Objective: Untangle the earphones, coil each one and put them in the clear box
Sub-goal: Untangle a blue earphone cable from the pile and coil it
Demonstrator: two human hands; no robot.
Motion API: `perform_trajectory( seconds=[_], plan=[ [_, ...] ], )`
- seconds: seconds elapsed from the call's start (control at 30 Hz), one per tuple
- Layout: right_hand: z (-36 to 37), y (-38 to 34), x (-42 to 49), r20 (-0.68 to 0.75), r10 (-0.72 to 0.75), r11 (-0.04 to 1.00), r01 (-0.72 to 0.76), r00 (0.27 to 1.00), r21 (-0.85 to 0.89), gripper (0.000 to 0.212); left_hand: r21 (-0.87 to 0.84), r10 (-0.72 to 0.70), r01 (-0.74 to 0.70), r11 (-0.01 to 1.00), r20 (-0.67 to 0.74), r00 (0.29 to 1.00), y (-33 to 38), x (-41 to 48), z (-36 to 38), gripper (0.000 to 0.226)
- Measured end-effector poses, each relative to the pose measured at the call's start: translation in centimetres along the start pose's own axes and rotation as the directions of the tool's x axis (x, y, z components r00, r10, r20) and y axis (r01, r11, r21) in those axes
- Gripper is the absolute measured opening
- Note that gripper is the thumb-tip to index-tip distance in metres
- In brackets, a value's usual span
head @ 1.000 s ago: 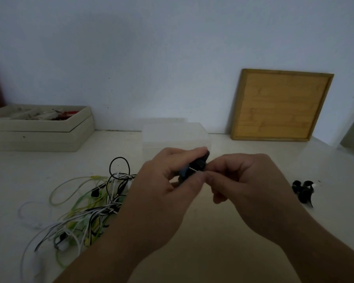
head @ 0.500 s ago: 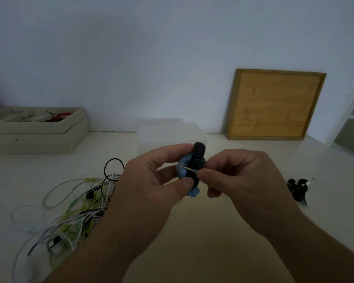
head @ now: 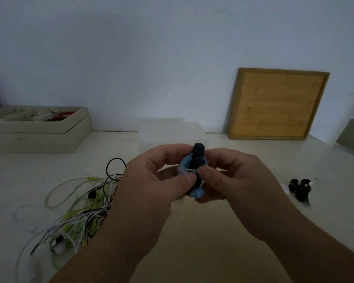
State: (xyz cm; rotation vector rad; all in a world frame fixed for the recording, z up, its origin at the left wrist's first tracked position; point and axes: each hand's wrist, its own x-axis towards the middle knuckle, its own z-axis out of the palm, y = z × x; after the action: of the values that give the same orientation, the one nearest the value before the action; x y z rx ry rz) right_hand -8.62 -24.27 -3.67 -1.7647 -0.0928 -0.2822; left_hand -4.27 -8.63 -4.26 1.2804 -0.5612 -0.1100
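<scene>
Turning upright since a second ago, the blue coil (head: 185, 167) shows its black tie (head: 198, 155), pinched by left hand (head: 151, 184) and right hand (head: 235, 180); boxing seems close.

A pale counter (head: 202, 252) runs back to a plain white wall (head: 151, 58). At the far left sit two stacked shallow beige trays (head: 39, 137), the upper one holding small items, some red, too blurred to name. At the far right a square wooden board (head: 276, 105) with a raised frame leans upright against the wall, its lower edge on the counter.
</scene>
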Motion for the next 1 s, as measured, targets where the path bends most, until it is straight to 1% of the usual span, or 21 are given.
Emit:
perform_trajectory(
  seconds=[0.07,0.2,0.33,0.57,0.77,0.87,1.0],
  plan=[
    [0.2,0.2,0.0,-0.005,-0.010,1.000,0.010,1.000,0.008,0.032,-0.039,-0.039,0.037,0.999,-0.066,0.997,-0.2,0.0,0.2,0.029],
    [0.3,0.6,0.0,-0.007,-0.005,0.999,0.005,1.000,0.035,0.035,-0.058,-0.089,0.081,0.995,-0.141,0.986,-0.6,0.0,0.6,0.031],
    [0.3,0.6,0.0,0.058,-0.003,0.997,-0.001,0.998,0.073,0.031,-0.046,-0.082,0.075,0.996,-0.190,0.978,-0.5,0.1,0.5,0.031],
    [0.6,0.7,0.0,0.037,0.002,0.993,-0.006,0.999,0.117,0.031,0.050,-0.042,0.053,0.997,-0.207,0.978,-0.3,0.0,0.7,0.031],
    [0.7,0.9,0.0,-0.007,0.023,0.992,-0.022,1.000,0.123,0.032,0.036,-0.036,0.045,0.998,-0.208,0.977,-0.4,0.0,0.8,0.031],
    [0.6,1.0,0.0,-0.046,0.034,0.995,-0.030,0.998,0.096,0.029,0.036,-0.028,0.036,0.999,-0.212,0.977,-0.5,-0.1,1.0,0.032],
    [0.8,1.1,0.0,-0.062,0.038,0.998,-0.034,0.997,0.051,0.027,0.032,-0.033,0.041,0.999,-0.222,0.974,-0.5,-0.1,1.1,0.031]
  ],
)
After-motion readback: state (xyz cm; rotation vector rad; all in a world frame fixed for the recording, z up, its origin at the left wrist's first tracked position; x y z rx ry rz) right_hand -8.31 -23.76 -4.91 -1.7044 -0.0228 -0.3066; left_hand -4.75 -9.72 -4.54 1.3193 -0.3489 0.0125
